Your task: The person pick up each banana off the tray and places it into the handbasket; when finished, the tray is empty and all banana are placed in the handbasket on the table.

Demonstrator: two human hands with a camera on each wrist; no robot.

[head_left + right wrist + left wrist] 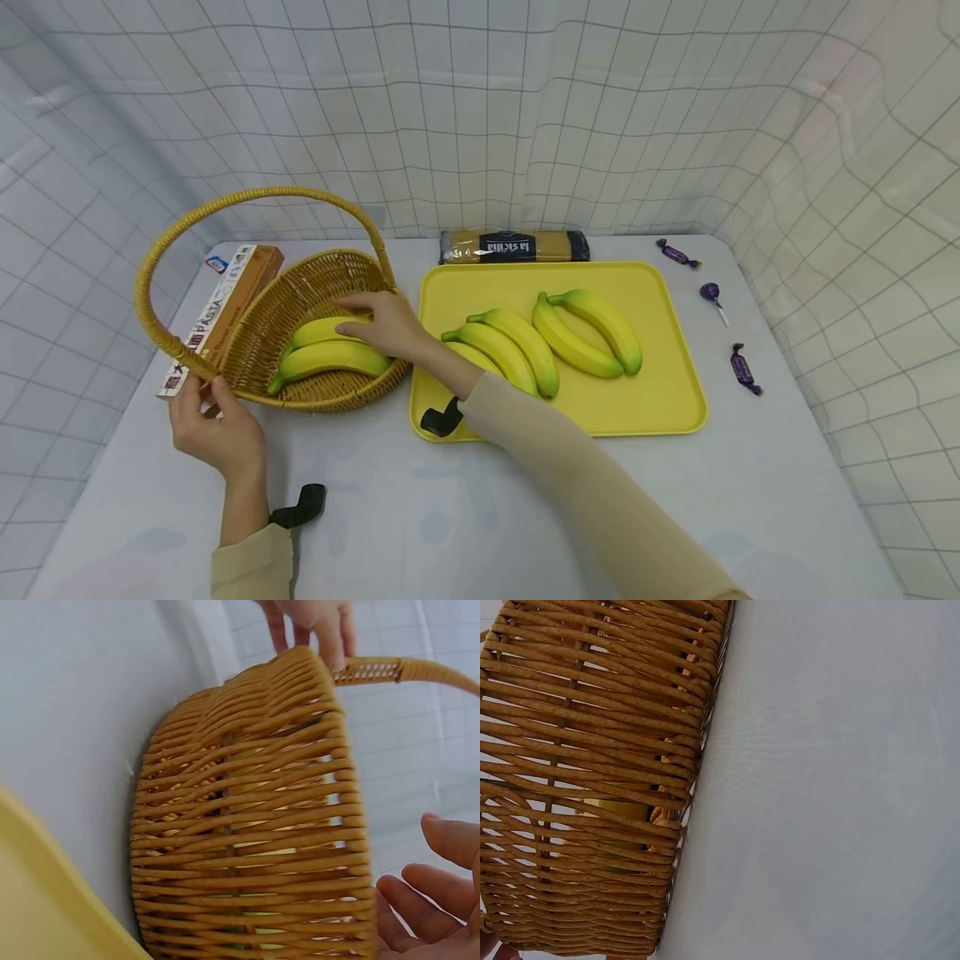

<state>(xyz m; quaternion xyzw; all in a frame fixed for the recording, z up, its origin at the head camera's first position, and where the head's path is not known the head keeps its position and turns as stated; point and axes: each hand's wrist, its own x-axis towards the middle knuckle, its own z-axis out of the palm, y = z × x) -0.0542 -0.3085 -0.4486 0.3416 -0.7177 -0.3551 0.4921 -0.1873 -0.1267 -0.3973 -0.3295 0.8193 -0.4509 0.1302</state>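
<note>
A wicker basket [315,406] with a tall arched handle stands on the left of the table. Inside it lie bananas [326,360], side by side. My left hand [219,429] grips the basket's near-left rim at the foot of the handle; in the right wrist view the left hand [319,619] shows at the top. Over the bananas, inside the rim, hovers my right hand [390,323], its fingers spread and relaxed. The right wrist view shows the right hand [442,900] holding nothing. The basket's woven wall [592,735] fills the left wrist view's left side.
A yellow tray [667,408] beside the basket carries several bananas [517,346]. Behind it lies a spaghetti pack [517,247]. A pasta box [225,312] sits left of the basket. Wrapped candies [742,369] and a lollipop [710,292] lie at the right.
</note>
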